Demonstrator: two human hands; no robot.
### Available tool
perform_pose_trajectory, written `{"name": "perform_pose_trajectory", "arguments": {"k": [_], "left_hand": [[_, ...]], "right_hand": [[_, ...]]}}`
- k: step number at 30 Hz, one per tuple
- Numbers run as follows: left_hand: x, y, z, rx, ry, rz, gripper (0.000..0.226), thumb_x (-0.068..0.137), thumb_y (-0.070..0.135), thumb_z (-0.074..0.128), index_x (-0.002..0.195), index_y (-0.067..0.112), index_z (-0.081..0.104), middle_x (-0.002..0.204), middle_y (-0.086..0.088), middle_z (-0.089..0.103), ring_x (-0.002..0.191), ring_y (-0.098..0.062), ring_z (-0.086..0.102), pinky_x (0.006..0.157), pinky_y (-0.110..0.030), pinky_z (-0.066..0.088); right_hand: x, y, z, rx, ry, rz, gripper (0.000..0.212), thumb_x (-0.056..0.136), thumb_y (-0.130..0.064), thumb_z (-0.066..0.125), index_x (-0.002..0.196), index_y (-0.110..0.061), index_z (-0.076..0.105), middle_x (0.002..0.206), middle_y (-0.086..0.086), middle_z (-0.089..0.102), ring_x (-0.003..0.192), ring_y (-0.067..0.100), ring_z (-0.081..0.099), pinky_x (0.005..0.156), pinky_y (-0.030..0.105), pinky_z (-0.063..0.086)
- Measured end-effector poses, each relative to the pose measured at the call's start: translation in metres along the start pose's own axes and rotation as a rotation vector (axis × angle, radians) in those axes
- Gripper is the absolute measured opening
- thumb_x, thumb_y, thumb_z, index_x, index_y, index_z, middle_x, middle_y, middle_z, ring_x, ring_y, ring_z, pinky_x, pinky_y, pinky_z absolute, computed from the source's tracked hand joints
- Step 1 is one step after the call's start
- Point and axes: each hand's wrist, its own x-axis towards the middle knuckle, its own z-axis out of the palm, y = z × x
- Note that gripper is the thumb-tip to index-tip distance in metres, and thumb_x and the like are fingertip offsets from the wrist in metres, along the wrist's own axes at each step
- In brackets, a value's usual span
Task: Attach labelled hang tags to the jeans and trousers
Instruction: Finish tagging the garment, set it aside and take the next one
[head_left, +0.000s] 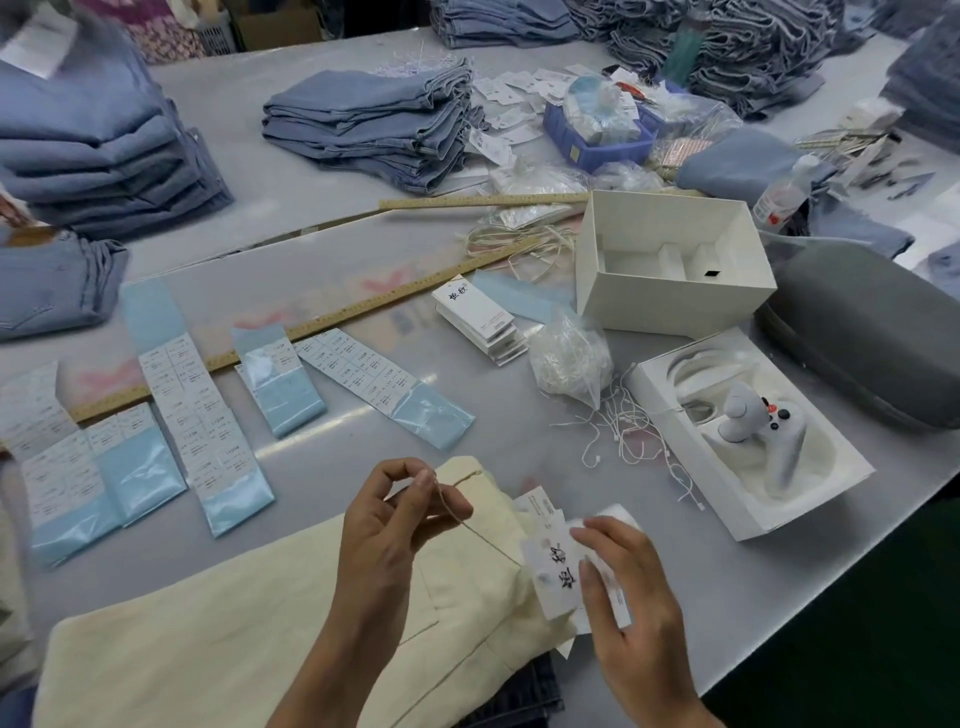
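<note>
Your left hand (387, 512) pinches the string (470, 525); your right hand (626, 597), at three o'clock, grips the hang tags (553, 566). Slack could slip it free.

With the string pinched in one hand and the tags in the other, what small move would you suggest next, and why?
Probably draw the string taut with the left hand. It runs slack from that pinch across the cream trousers toward the hang tags held by the right hand, so the tags likely are not snug yet.
</note>
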Motion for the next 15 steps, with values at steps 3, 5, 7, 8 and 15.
{"name": "perform_pose_trajectory", "arguments": {"k": [3, 5, 7, 8, 15], "left_hand": [[-0.002, -0.003, -0.001, 0.026, 0.014, -0.001, 0.01, 0.092, 0.029, 0.062, 0.087, 0.022, 0.067, 0.079, -0.017, 0.068, 0.077, -0.027, 0.067, 0.073, -0.031, 0.058], [-0.004, -0.005, -0.002, 0.058, 0.031, 0.005, 0.011, 0.089, 0.03, 0.065, 0.087, 0.02, 0.069, 0.079, -0.014, 0.067, 0.076, -0.025, 0.065, 0.072, -0.031, 0.057], [-0.007, -0.006, -0.004, 0.068, 0.036, 0.006, 0.016, 0.085, 0.032, 0.069, 0.088, 0.017, 0.071, 0.081, -0.015, 0.068, 0.073, -0.023, 0.062, 0.071, -0.032, 0.057], [-0.008, -0.007, -0.004, 0.064, 0.036, 0.005, 0.018, 0.085, 0.033, 0.07, 0.089, 0.015, 0.071, 0.085, -0.015, 0.071, 0.071, -0.023, 0.062, 0.071, -0.031, 0.056], [-0.013, -0.005, 0.006, 0.082, -0.066, 0.011, 0.023, 0.072, 0.022, 0.087, 0.085, 0.006, 0.077, 0.077, -0.019, 0.072, 0.071, -0.022, 0.067, 0.067, -0.025, 0.054]], "right_hand": [[0.007, -0.002, 0.009, -0.019, -0.117, -0.017, 0.023, 0.096, -0.017, 0.061, 0.115, -0.013, 0.073, 0.118, -0.004, 0.064, 0.113, 0.015, 0.062, 0.093, 0.03, 0.052], [0.012, -0.002, 0.012, -0.004, -0.229, -0.014, 0.02, 0.092, -0.01, 0.068, 0.111, -0.015, 0.075, 0.112, -0.008, 0.066, 0.108, 0.011, 0.063, 0.092, 0.029, 0.053], [0.014, 0.0, 0.01, 0.024, -0.271, -0.012, 0.017, 0.091, -0.007, 0.069, 0.105, -0.013, 0.075, 0.108, -0.009, 0.066, 0.104, 0.011, 0.065, 0.09, 0.028, 0.053], [0.015, 0.001, 0.009, 0.027, -0.27, -0.026, 0.014, 0.091, -0.009, 0.068, 0.102, -0.013, 0.075, 0.106, -0.01, 0.066, 0.102, 0.011, 0.065, 0.089, 0.026, 0.053], [0.008, 0.008, 0.003, -0.092, -0.309, -0.157, 0.006, 0.087, -0.015, 0.073, 0.086, -0.01, 0.074, 0.09, -0.003, 0.064, 0.087, 0.011, 0.059, 0.078, 0.022, 0.05]]}}
